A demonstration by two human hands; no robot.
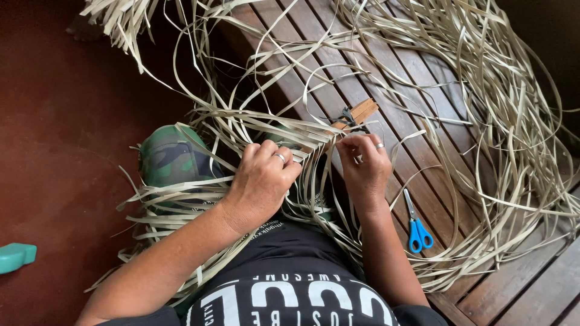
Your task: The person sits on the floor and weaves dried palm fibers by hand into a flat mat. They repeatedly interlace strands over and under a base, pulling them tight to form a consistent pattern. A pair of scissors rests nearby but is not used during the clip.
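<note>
left hand (261, 181) is curled down over a flat band of pale strips (284, 130), fingers folded over the strands and pressing them onto the lap, a ring on one finger. grip is closed on the strips. right hand (364, 164) sits just beside it, fingertips pinched on the same band where it meets a small wooden block (360, 113); also ringed, also clamped on strands, not loose.

the block lies on the wooden slat bench (423, 145), near its left edge, with a dark clip or wire thing on it; can't tell exactly what that is. the strips fan from there across the knee in camouflage trousers (172, 157) and spill off the bench's left edge toward the red floor (54, 121).

a big loose tangle of the same strips covers the far and right side of the bench. blue-handled scissors (415, 223) lie on the slats just right of the right forearm, blades shut, apart from both hands. a teal object (15, 256) sits on the floor at far left, partly cut off.
</note>
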